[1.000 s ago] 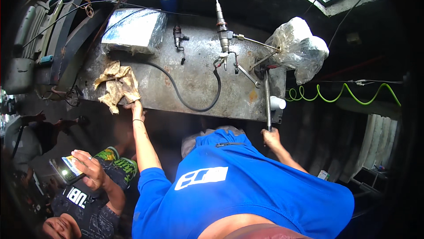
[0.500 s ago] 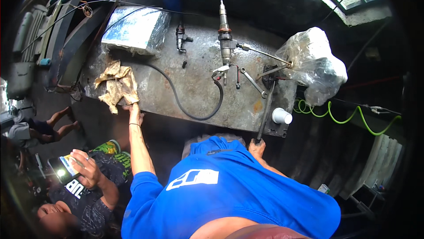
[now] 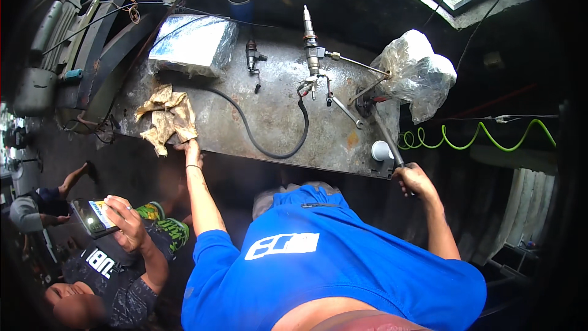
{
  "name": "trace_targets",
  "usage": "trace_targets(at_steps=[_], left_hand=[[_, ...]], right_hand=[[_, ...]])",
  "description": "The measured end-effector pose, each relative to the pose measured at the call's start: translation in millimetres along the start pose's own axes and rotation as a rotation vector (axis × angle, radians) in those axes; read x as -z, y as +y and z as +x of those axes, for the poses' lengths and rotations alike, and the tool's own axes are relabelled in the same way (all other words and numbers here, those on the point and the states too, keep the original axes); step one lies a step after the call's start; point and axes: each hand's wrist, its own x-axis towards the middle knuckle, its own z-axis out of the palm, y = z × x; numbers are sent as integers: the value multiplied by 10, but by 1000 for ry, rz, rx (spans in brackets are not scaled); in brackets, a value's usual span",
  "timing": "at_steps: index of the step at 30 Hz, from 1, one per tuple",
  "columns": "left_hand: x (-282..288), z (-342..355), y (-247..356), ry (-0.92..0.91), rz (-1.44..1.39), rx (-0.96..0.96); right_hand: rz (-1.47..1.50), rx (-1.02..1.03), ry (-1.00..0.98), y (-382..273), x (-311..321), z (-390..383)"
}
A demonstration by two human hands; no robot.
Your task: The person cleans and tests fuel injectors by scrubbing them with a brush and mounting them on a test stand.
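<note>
My right hand (image 3: 414, 180) is closed round the end of a dark lever (image 3: 386, 130), beyond the bench's near right corner. The lever runs to a fitting under a clear plastic-wrapped object (image 3: 410, 74). From there a thin metal pipe (image 3: 361, 65) reaches a large fuel injector (image 3: 312, 51) at the bench's middle. My left hand (image 3: 192, 148) grips the near edge of the metal bench (image 3: 214, 120), some fingers hidden, beside a crumpled tan cloth (image 3: 168, 116). A combination wrench (image 3: 346, 112) lies between injector and lever. A white cup (image 3: 382, 151) stands beside the lever.
A smaller injector (image 3: 252, 58), a plastic-wrapped box (image 3: 190, 43) and a black hose (image 3: 245, 135) lie on the bench. A blue container (image 3: 241, 7) stands behind. Right of the bench hangs a coiled green hose (image 3: 481, 138). A person (image 3: 122, 251) holds up a phone (image 3: 93, 218) at lower left.
My right hand has swung the lever's end to the right and away from my body. My left hand stays at the bench edge. The view has shifted slightly.
</note>
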Motion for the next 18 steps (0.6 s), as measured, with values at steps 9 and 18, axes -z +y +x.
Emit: trace_targets(at_steps=[9, 18], left_hand=[[82, 20, -51, -29, 91, 62], [357, 248, -221, -96, 78, 52]], right_hand=[[45, 109, 248, 1015, -1462, 836], [145, 266, 383, 1677, -2456, 1711]])
